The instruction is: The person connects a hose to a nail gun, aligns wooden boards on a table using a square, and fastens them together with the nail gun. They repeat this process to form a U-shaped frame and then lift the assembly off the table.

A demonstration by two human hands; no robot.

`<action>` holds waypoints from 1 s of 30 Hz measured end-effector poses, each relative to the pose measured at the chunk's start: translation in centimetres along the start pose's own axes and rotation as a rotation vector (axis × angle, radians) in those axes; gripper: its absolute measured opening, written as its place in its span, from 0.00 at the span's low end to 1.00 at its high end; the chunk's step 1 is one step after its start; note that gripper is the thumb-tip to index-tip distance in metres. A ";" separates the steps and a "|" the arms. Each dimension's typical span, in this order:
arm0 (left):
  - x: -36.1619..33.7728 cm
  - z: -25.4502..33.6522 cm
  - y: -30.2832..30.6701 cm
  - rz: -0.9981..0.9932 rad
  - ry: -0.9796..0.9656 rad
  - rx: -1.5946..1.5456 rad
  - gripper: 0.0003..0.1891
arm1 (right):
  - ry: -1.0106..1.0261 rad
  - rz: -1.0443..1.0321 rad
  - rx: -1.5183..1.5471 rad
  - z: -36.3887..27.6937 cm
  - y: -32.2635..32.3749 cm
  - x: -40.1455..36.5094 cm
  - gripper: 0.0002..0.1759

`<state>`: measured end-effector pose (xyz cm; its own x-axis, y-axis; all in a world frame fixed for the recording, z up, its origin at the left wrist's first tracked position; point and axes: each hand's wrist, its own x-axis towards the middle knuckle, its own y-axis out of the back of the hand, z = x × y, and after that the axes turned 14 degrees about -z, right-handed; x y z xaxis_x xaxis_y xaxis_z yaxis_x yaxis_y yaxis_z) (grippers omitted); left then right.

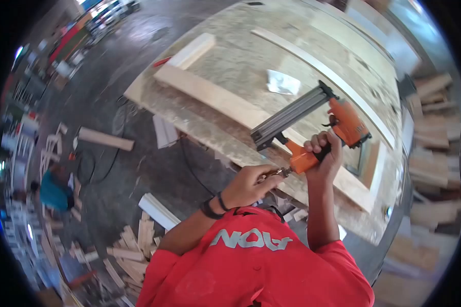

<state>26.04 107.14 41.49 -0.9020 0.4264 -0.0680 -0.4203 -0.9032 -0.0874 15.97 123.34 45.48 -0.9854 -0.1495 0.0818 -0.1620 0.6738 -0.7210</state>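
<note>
An orange nail gun with a long grey magazine is held over the worktable. My right hand is wrapped round its black and orange handle. At the handle's rear end, my left hand pinches the metal air hose fitting, which touches or nearly touches the gun. Beneath the gun lies a pale wooden frame, its long bar along the table's near edge. A small white packet rests on the tabletop beyond the magazine.
A long thin strip lies across the table. Wood offcuts are heaped on the floor at the lower left, and stacked boards stand at the right. A person in a teal shirt is low down at the far left. A dark hose hangs nearby.
</note>
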 end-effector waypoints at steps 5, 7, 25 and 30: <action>2.0 -1.9 -1.3 -0.099 0.075 -0.073 0.15 | 0.060 0.133 0.001 -0.7 3.1 -1.6 0.10; 2.6 -2.6 -2.4 -0.067 -0.165 0.175 0.12 | 0.073 0.161 -0.009 -1.1 4.5 -2.5 0.09; 8.5 -20.9 4.9 0.006 -0.151 1.131 0.13 | 0.227 0.547 -0.163 -8.4 16.4 -10.7 0.09; 10.9 -18.2 4.1 -0.156 -0.087 1.037 0.12 | 0.256 0.527 -0.088 -8.8 16.6 -11.6 0.07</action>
<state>16.25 108.98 22.33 -0.8174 0.5735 -0.0541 -0.3737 -0.4565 0.8075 24.29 142.62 38.64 -0.9136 0.3939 -0.1009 0.3602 0.6690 -0.6502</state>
